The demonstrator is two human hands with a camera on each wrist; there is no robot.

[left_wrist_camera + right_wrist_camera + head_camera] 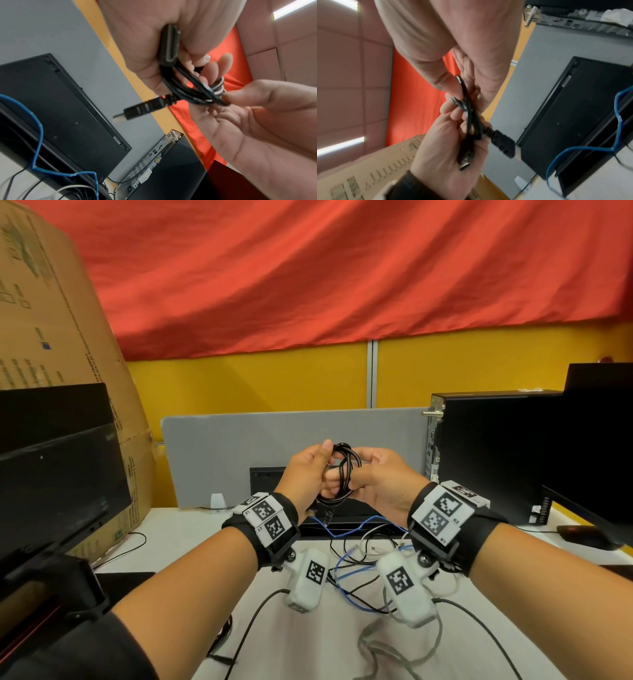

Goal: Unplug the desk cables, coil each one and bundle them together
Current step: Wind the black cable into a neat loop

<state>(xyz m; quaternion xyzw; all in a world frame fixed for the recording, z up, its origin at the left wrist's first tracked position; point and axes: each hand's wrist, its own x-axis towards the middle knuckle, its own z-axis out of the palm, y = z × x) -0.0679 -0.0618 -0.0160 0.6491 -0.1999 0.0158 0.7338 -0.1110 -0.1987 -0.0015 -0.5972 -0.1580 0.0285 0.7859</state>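
A coiled black cable (344, 470) hangs in the air between both hands above the white desk (191, 529). My left hand (310, 470) grips the coil's loops, with one black plug (169, 44) lying against its palm. My right hand (371, 474) pinches the coil from the other side between thumb and fingers. The cable's other plug (145, 108) (504, 144) sticks out free below the coil (193, 92) (471, 119). A blue cable (346, 573), a grey cable (383, 642) and thin black cables (352, 594) lie loose on the desk under my wrists.
A black desktop tower (496, 453) stands at the right, with a monitor (596, 508) beside it. At the left are dark monitors (58, 484) and a big cardboard box (51, 313). A grey partition (274, 453) and a flat black device (267, 477) stand behind the hands.
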